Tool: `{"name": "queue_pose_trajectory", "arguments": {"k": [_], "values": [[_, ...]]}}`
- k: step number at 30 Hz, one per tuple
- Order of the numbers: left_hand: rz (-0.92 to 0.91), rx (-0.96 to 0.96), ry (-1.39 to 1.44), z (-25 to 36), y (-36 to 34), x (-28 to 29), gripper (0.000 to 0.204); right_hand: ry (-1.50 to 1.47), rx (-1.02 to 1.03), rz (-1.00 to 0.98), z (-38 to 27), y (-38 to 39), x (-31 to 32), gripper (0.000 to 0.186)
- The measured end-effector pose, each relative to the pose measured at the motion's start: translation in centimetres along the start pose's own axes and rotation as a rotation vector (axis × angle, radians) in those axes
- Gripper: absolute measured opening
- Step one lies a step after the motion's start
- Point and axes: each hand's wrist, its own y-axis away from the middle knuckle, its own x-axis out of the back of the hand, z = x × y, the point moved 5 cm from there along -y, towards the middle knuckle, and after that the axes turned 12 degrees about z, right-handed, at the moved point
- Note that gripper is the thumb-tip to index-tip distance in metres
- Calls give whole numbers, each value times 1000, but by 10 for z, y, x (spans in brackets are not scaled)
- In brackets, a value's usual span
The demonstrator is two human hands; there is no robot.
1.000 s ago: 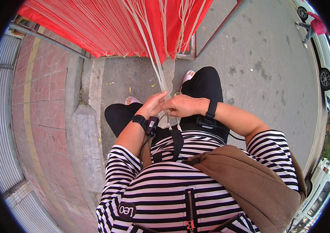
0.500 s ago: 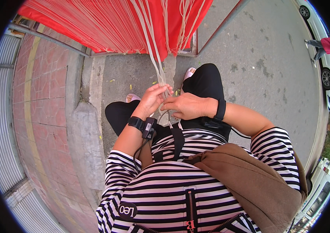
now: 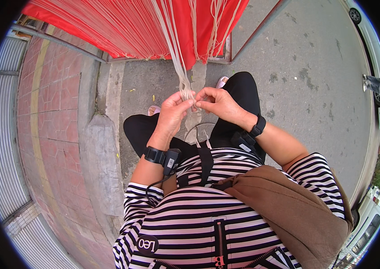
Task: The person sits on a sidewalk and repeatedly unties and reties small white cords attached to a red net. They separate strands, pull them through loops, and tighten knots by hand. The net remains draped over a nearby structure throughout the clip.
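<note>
Pale cords (image 3: 182, 80) clamped in L fingers (image 3: 184, 106), R fingers (image 3: 207, 106); gap to red cloth (image 3: 187, 43) edge.

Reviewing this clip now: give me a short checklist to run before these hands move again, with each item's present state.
1. Left hand has hold of the bundle of pale cords: ok, the cords run into its grasp.
2. Right hand is at the bundle: ok, thumb and forefinger come together at its lower part.
3. Right hand grips a single strand: cannot tell, too fine to see.
4. Cords inside the grasp are untangled: cannot tell, partly covered.
5. Every strand is gathered in: not ok, other pale strands hang against the red cloth, outside the bundle.
6. Both wristbands are on: ok.
</note>
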Motion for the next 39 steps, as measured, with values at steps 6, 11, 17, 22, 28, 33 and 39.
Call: {"name": "queue_pose_trajectory", "arguments": {"k": [6, 11, 17, 22, 28, 33, 39], "values": [[42, -120, -103, 12, 4, -3, 28, -133, -58, 13, -1, -2, -2, 11], [64, -201, -175, 16, 7, -7, 30, -198, -86, 27, -7, -5, -2, 13], [17, -254, -224, 20, 10, -12, 30, -235, -168, 33, -11, -5, -3, 13], [36, -248, -193, 21, 13, -12, 31, -274, -191, 14, -12, -3, -3, 11], [41, -177, -79, 18, 15, -7, 31, -399, -241, -6, -5, 0, -2, 11], [17, -68, 232, 10, 15, 1, 30, -693, -269, -7, -7, 4, 0, 14], [-4, 84, 384, -3, 12, 20, 35, -923, -275, -75, -6, 8, 3, 13]]}}
